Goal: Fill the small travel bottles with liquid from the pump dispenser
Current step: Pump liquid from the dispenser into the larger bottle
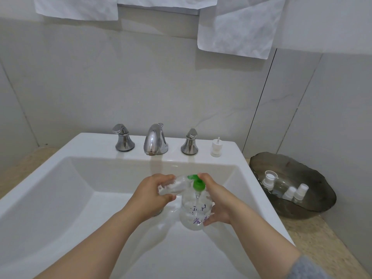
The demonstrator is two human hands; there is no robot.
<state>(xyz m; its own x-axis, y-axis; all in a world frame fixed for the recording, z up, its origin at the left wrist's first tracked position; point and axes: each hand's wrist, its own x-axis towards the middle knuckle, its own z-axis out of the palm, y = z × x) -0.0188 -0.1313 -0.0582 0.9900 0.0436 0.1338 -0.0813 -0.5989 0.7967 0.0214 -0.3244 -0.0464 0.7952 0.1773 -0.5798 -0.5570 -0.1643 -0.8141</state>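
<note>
Over the sink basin (pixel 80 178) we are gripping a clear travel bottle (pixel 175 186) in our left hand (pixel 153 196), tilted with its mouth at the green pump head (pixel 198 185), while our right hand (pixel 218 204) is clasping the pump dispenser (pixel 194 214) just beside it, forefinger on the pump.

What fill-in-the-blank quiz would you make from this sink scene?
The right hand holds a pump dispenser with a ____ pump head.
The left hand holds a clear travel bottle over the white ____.
In the dark bowl, ____ white caps show.
Missing: green; sink; three.
</note>
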